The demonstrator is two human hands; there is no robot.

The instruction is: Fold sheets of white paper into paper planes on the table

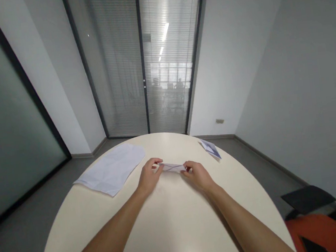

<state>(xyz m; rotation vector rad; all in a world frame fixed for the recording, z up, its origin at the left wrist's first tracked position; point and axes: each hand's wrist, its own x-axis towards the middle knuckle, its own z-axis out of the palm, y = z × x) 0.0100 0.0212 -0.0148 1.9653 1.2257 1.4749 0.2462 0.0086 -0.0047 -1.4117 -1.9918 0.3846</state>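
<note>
A small folded piece of white paper [173, 167] lies low over the middle of a round cream table [168, 224]. My left hand [148, 176] pinches its left end with thumb and fingers closed. My right hand [196, 173] pinches its right end the same way. Both forearms reach in from the near edge.
A stack of creased white sheets [112, 169] lies at the table's far left. A finished folded paper shape [210, 148] rests at the far right edge. An orange chair [325, 233] stands at the lower right. Glass doors with blinds [142, 63] stand behind the table.
</note>
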